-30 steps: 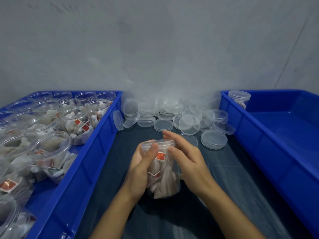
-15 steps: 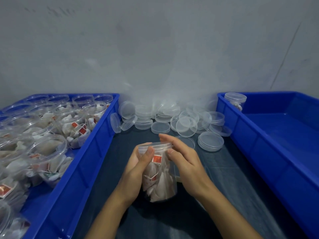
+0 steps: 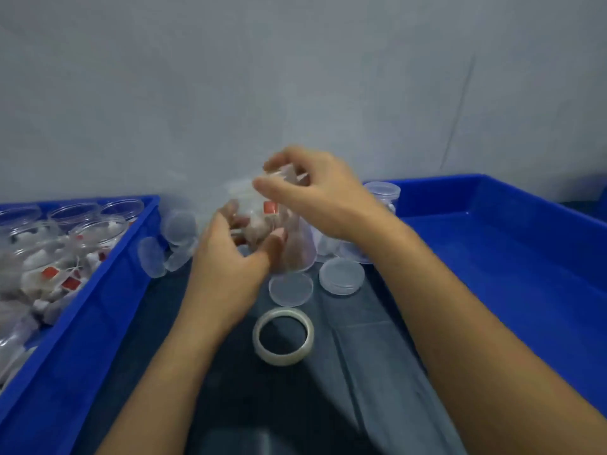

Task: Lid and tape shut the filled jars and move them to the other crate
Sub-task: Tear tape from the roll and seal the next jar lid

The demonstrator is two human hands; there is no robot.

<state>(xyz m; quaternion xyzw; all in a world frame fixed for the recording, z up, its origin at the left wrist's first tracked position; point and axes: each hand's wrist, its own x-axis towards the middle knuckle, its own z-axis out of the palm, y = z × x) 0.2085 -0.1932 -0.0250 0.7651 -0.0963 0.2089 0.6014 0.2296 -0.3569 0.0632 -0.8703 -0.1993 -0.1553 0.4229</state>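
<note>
A plain grey wall backs a table (image 3: 377, 372) covered in dark sheeting, and we take the ring-shaped roll of clear tape (image 3: 283, 336) lying on it as our landmark.

Left of the roll, the blue plastic crate of open filled jars (image 3: 108, 290) looks well stocked with clear jars of white sachets, none of them lidded that we can see. Right of the roll, the blue plastic receiving crate (image 3: 512, 277) holds just one lidded clear jar (image 3: 383, 195) in its far corner. So we judge the work barely begun: one jar moved, many left.

Beyond the roll, raised above the table, is the clear plastic jar of sachets with a red tag (image 3: 267, 221), blurred. Our left hand (image 3: 230, 267) cups its lower body, fingers curled round it. Our right hand (image 3: 315, 192) closes over the top, fingertips pinched at the rim; whether a lid sits there we cannot tell. Loose clear round lids (image 3: 341, 275) lie just beyond the roll. The tape lies untouched.
</note>
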